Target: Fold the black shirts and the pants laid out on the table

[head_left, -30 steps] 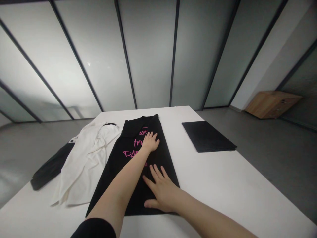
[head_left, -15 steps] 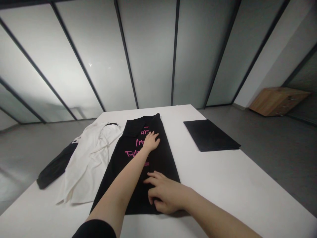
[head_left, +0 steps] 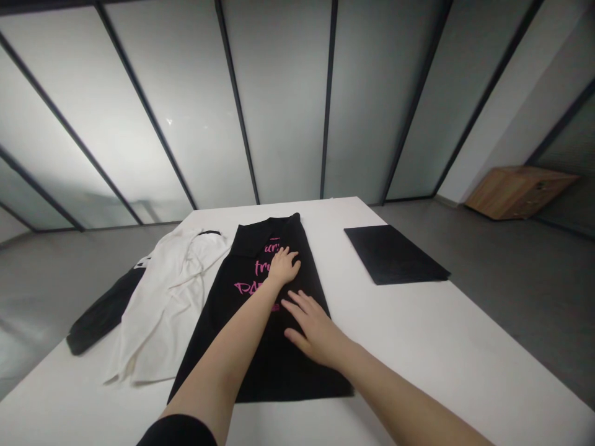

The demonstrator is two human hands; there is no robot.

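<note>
Had one black shirt [head_left: 297, 381] and one white shirt [head_left: 160, 316] left of it; left hand [head_left: 284, 266] lay palm-down far up, right hand [head_left: 317, 331] nearer, both spread wide.

Black shirt [head_left: 274, 365]: pink lettering [head_left: 261, 267], apparently "urs", "tru", "PA".

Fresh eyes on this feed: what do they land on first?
The bright pink lettering on the black shirt mid-table, partly covered by the left hand, with the right hand nearer the camera. Then the rumpled white garment on the left, against a dark one, and the flat black rectangular item on the right.
</note>
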